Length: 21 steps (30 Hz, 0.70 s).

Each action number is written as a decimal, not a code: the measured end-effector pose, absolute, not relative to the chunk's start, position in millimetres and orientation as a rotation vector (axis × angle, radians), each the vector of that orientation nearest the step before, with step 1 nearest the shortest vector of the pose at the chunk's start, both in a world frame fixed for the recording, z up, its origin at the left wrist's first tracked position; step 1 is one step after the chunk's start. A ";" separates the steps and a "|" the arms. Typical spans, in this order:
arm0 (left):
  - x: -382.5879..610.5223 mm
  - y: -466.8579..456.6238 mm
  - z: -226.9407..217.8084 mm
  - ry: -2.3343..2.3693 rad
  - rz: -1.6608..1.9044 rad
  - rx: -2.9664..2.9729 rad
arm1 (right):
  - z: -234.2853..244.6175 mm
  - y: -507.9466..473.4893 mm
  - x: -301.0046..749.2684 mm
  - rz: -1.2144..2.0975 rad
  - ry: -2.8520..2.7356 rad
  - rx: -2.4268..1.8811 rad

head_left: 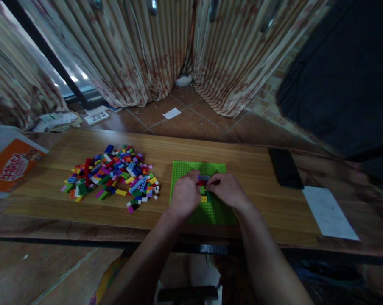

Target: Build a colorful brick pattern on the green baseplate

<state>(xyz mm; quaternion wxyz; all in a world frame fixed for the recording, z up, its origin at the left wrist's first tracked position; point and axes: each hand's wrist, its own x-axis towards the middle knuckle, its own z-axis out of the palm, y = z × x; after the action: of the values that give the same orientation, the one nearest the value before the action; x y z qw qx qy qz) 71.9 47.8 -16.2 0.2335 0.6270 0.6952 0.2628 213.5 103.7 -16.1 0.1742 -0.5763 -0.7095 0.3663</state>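
A green studded baseplate (216, 212) lies on the wooden table in front of me. On it stands a small build of toy bricks (203, 179), with purple-blue and red pieces showing between my hands. A yellow brick (204, 198) sits on the plate just nearer to me. My left hand (186, 192) is closed at the left side of the build, its fingertips against the bricks. From the right, my right hand (227, 188) pinches at the edge of the same build. Its fingers partly cover what they grip.
A heap of loose, mixed-colour bricks (115, 173) spreads over the table's left half. A black phone (285, 167) and a white paper sheet (330, 212) lie to the right. An orange and white bag (13, 165) stands at the far left. Striped curtains (166, 51) hang beyond the table.
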 end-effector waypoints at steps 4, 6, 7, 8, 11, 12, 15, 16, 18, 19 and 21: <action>73.1 50.7 -13.1 1.957 0.649 1.671 | -14.2 103.8 211.7 1.062 -2.015 -1.663; 74.1 51.0 -12.8 1.971 0.631 1.665 | -12.3 103.1 210.6 1.058 -2.028 -1.689; 74.7 51.0 -12.8 1.977 0.625 1.665 | -11.5 102.9 210.1 1.051 -2.036 -1.700; 75.3 51.1 -12.8 1.982 0.622 1.669 | -11.0 102.7 209.6 1.046 -2.042 -1.708; 77.1 52.3 -12.7 2.013 0.612 1.688 | -11.2 103.2 208.7 1.052 -2.040 -1.731; 77.6 53.0 -12.5 2.024 0.600 1.693 | -11.9 103.6 208.5 1.061 -2.033 -1.739; 78.4 55.6 -11.5 2.044 0.558 1.702 | -14.0 105.0 208.2 1.076 -2.019 -1.752; 78.5 56.5 -11.2 2.046 0.550 1.708 | -14.6 105.3 208.1 1.075 -2.018 -1.747; 78.5 57.5 -10.5 2.045 0.542 1.719 | -15.2 105.8 207.7 1.065 -2.022 -1.733; 78.5 57.6 -10.2 2.044 0.537 1.723 | -15.3 105.9 207.6 1.057 -2.030 -1.728; 78.5 56.8 -10.3 2.055 0.522 1.720 | -15.6 106.4 207.6 1.048 -2.046 -1.730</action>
<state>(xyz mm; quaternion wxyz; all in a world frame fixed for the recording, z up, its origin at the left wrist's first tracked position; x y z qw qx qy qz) 78.5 56.8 -10.3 0.2042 0.6167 0.7368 0.1871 207.6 106.4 -15.6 0.1318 -0.5962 -0.7049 0.3609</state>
